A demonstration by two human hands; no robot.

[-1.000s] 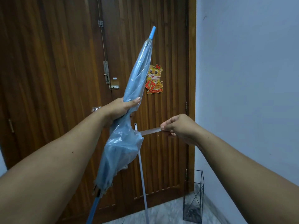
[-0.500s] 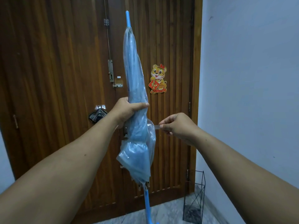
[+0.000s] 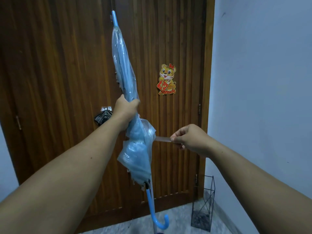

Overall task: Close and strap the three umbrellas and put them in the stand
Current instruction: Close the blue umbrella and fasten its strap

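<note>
Clearly the strap (image 3: 163, 139) was the crux: it ran taut sideways from the folded canopy to the right hand (image 3: 189, 138), whose grip pinched its free end. The blue transparent umbrella (image 3: 125, 78) stood nearly upright, tip above and hooked handle (image 3: 160, 220) below the left hand (image 3: 125, 107), whose grip was clenched round its middle. The wire umbrella stand (image 3: 203, 205) waited low, beyond the right forearm, beside the door (image 3: 59, 73).

Left fingers (image 3: 135, 103) behind umbrella (image 3: 125, 71)
</note>
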